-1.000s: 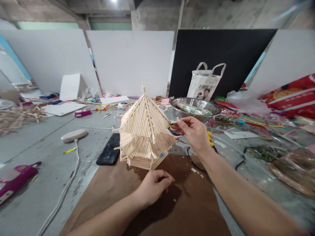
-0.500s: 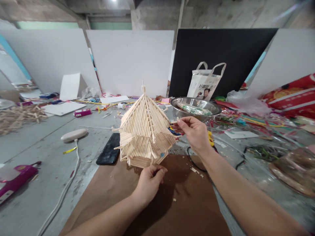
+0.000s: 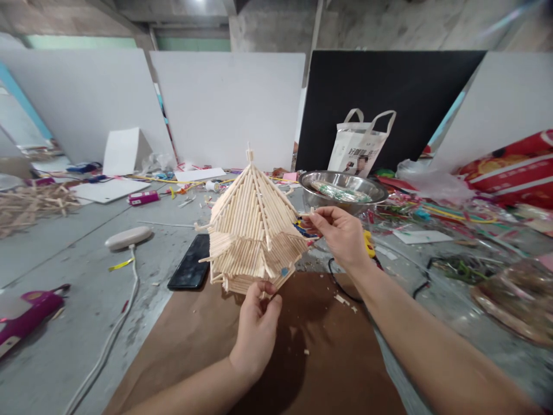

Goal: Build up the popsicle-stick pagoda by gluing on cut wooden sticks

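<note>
A pagoda-like model (image 3: 250,207) built of pale wooden sticks, with a peaked roof and a flared lower tier, is raised over the brown sheet (image 3: 185,357). Low at its front edge, my left hand (image 3: 257,328) is closed, thumb and fingers gripping the base. My right hand (image 3: 343,233) pinches at the model's right eave corner, where a short pale stick end shows at the fingertips. Whether that piece is joined to the model I cannot tell. Small blue bits show beside those fingertips, partly hidden.
A black phone (image 3: 190,262) lies left of the model. Behind my right hand stands a steel bowl (image 3: 375,193) holding wrapped packets. A white power strip (image 3: 128,237), a magenta tool (image 3: 32,311), loose sticks (image 3: 34,204) and a yellow-handled tool (image 3: 368,244) lie around.
My left hand has turned and shifted its grip at the base front, its fingers now pointing more upward. My right hand and the model stay nearly in place.
</note>
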A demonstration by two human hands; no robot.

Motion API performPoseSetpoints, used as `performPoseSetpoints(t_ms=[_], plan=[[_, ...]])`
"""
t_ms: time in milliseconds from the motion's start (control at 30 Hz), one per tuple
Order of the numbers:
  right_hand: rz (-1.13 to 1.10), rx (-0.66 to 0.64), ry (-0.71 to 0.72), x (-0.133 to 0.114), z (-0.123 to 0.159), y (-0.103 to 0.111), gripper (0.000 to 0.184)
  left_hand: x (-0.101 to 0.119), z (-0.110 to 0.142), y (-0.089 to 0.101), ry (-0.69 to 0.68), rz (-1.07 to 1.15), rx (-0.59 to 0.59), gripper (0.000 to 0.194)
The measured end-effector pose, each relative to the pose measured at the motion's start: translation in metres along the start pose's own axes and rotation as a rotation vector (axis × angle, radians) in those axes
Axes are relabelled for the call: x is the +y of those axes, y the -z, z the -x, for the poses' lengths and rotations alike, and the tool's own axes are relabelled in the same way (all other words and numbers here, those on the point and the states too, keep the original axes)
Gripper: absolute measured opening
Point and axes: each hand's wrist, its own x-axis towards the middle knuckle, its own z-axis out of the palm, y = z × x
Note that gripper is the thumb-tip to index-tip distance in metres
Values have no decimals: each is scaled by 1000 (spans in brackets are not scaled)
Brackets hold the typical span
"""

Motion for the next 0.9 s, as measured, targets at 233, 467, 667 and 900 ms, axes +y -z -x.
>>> performPoseSetpoints(t_ms=[233,467,667,900], plan=[[26,-5,7,-1,1,0,22,5,2,-1,-17,92,63,26],[93,-31,45,-3,-1,3,22,2,2,0,-24,83,59,23],[132,-44,34,-6,-2,3,24,2,2,0,-27,76,49,24],[116,-87,33,-4,-7,5,22,2,2,0,-28,81,68,23]])
